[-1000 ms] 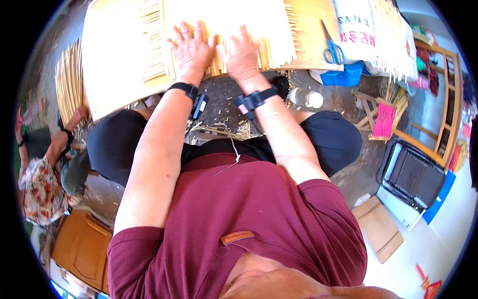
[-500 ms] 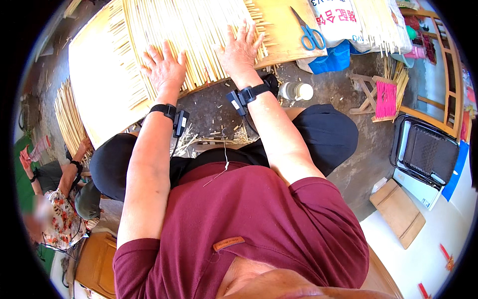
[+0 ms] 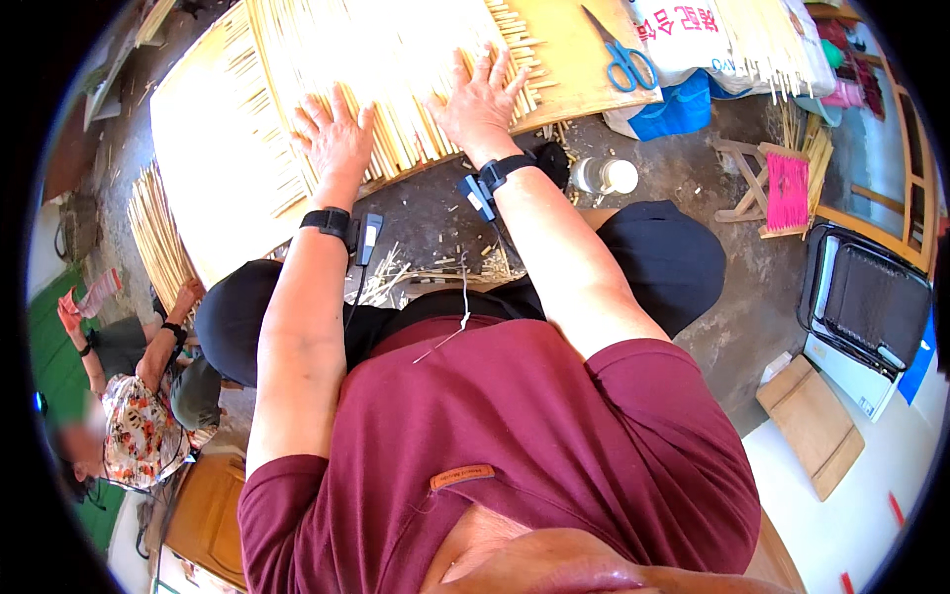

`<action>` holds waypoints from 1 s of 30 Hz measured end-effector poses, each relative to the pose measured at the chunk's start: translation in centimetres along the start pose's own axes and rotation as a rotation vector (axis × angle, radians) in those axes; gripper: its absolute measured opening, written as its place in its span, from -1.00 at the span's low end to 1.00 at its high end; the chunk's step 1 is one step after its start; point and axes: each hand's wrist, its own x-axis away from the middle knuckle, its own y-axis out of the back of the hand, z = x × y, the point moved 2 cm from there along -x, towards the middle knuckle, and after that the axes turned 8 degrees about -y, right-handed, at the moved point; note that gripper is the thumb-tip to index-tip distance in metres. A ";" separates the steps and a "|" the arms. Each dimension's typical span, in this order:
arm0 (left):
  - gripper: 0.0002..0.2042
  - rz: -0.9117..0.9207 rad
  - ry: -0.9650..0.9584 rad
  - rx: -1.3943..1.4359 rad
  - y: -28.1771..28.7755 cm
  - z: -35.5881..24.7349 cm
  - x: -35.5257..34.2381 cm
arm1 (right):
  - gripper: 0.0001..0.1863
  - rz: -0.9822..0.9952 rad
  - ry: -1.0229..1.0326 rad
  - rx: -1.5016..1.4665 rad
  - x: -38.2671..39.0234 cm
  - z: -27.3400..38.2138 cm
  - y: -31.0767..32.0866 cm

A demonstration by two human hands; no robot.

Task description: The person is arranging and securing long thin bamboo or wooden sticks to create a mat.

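Observation:
A wide mat of pale thin sticks lies side by side on a wooden table. My left hand rests flat on the sticks near their close ends, fingers spread. To its right, my right hand also lies spread on the mat, close to its right edge. Neither hand grips anything. Blue-handled scissors rest on the tabletop to the right of the mat. Glare washes out the middle of the sticks.
A lidded clear jar stands on the floor below the table. Right of it are a wooden folding stool with pink webbing and a white sack bearing more sticks. At left, another person sits beside a stick bundle.
The whole view has shifted slightly, so things appear a little farther right. Both hands stay flat on the sticks. At left, the other person's raised hand still holds something pinkish.

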 end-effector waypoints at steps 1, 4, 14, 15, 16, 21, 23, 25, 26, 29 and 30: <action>-0.27 -0.009 0.001 0.172 -0.1 0.1 -0.3 | -0.04 -0.036 0.007 0.006 -0.1 -0.4 -0.2; -0.26 -0.065 0.043 0.383 1.4 -0.8 -0.7 | -0.05 -0.077 -0.001 0.075 -0.4 -1.1 0.2; -0.33 -0.352 -0.351 0.276 1.2 -6.0 -6.6 | -0.09 -0.013 -0.011 0.067 0.0 -0.3 0.5; -0.33 -0.352 -0.360 0.278 0.7 -6.2 -6.7 | -0.09 -0.029 -0.006 0.052 0.0 -0.1 0.4; -0.33 -0.251 -0.351 0.236 0.3 -6.4 -6.6 | -0.08 -0.041 0.002 0.039 0.1 -0.2 0.4; -0.32 -0.177 -0.353 0.153 -0.2 -7.5 -6.7 | -0.07 -0.032 -0.013 0.017 -0.1 -0.8 0.3; -0.32 -0.157 -0.354 0.137 0.3 -7.3 -6.8 | -0.07 -0.030 -0.022 0.016 0.0 -0.2 0.4; -0.32 -0.118 -0.365 0.118 0.6 -6.9 -7.2 | -0.09 0.001 -0.060 -0.017 0.1 0.3 0.4; -0.32 -0.140 -0.351 0.111 0.6 -7.1 -7.1 | -0.09 -0.017 -0.041 -0.027 0.4 0.2 0.3; -0.32 -0.127 -0.353 0.147 0.9 -7.5 -6.6 | -0.09 0.007 -0.067 0.027 -0.5 0.3 0.7; -0.32 -0.088 -0.345 0.150 0.9 -7.5 -6.5 | -0.09 0.021 -0.078 0.015 0.8 0.0 0.7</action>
